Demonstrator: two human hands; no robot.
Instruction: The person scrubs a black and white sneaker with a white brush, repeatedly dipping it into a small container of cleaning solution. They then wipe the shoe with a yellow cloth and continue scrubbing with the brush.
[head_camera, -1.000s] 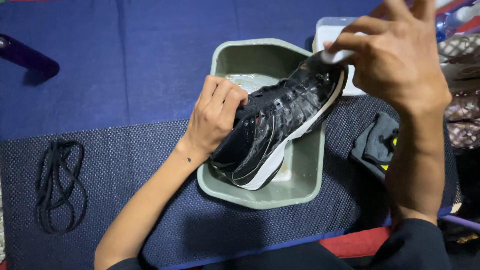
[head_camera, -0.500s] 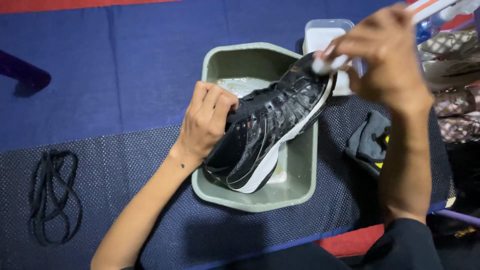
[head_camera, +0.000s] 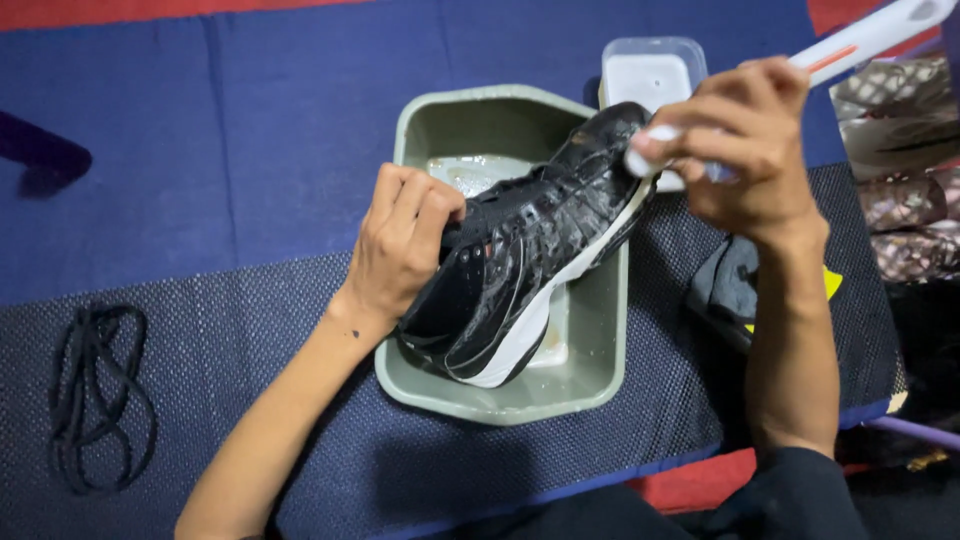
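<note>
The left hand (head_camera: 400, 245) grips the wet black sneaker (head_camera: 530, 265) at its collar, tilted over the green basin (head_camera: 590, 390). The right hand (head_camera: 745, 150), fingers closed around a white brush (head_camera: 860, 40), scrubs the toe. The shoe looks soaked; its laces (head_camera: 95, 395) lie removed at the left.

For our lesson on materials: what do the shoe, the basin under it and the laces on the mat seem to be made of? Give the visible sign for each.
Shoe: black upper, probably synthetic, glossy as if wet; white sole looks like rubber or foam.
Basin: grey-green, smooth rounded rim, likely moulded plastic.
Laces: black, limp loops, seemingly woven fabric cord.
</note>
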